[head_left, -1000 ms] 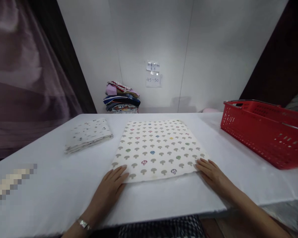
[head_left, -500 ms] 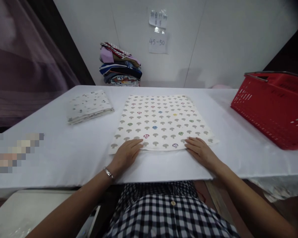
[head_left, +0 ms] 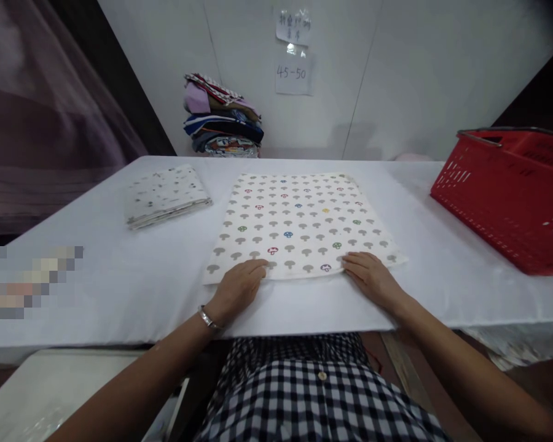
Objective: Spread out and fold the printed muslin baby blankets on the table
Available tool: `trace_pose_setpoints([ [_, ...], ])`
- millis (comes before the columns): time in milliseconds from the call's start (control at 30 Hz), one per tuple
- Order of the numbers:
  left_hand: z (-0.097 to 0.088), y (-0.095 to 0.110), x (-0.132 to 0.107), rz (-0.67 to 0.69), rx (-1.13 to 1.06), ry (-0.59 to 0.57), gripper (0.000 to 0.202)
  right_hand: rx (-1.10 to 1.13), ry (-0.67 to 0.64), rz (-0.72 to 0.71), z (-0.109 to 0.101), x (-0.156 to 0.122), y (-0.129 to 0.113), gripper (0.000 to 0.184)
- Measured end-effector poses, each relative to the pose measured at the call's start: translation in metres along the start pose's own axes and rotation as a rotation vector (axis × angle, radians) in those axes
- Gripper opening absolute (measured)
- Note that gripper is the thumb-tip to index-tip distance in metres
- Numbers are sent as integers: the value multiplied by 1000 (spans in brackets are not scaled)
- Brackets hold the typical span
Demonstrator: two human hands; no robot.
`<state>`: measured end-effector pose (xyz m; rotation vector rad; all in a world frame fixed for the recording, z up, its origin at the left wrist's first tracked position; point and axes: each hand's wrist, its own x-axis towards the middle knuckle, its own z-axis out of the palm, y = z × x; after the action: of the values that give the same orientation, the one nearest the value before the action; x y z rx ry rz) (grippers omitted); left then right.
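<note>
Cream cloth point(head_left: 299, 215) under the fingertips, and both hands are on it: left hand point(head_left: 239, 283) and right hand point(head_left: 373, 279) sit at the near hem, fingers fairly straight and held together, though whether they pinch the edge, I cannot tell! A silver bracelet point(head_left: 207, 318) gleams on the left wrist. What a print on that cloth: rows of grey mushrooms, a few in red, blue, green and yellow, on a flat, four-cornered spread in the middle of the table point(head_left: 138, 294), whose smooth white cover has a soft sheen. Off to the left, well apart, lies a folded cloth point(head_left: 168, 190), layers showing along its near edge, small dark specks on white. Over on the right it's the bulky one, a red basket point(head_left: 511, 202), hard-looking, slotted, with a metal handle, filling that side but clear of the cloth. Beyond the far edge rises a lumpy fabric stack point(head_left: 223, 123), lilac, blue and striped, against the pale wall point(head_left: 410, 73), where a paper sign point(head_left: 294, 72) reads 45-50. Far left, a mauve curtain point(head_left: 41, 123) hangs in glossy folds.
</note>
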<state>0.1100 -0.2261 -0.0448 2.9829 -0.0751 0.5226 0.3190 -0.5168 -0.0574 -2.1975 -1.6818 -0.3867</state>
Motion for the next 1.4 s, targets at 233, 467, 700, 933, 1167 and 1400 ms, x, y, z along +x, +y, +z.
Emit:
trace_pose_setpoints([
  [233,-6,1,2,-23,40,93,23,1,119,29,-6,5,-1,26],
  [467,-1,-1,-3,11,60,-7,24,-45,-18,-38,0,2,2,25],
  [700,1,0,-6,19,6,12,24,-53,-30,11,2,-5,1,27],
  [933,3,8,7,78,43,21,25,-87,19,69,-2,2,-8,24],
  [1167,20,11,16,61,-19,1,31,-82,37,70,-3,1,-10,22],
  [1400,20,21,23,124,-20,-42,28,-68,39,15,3,2,-7,25],
])
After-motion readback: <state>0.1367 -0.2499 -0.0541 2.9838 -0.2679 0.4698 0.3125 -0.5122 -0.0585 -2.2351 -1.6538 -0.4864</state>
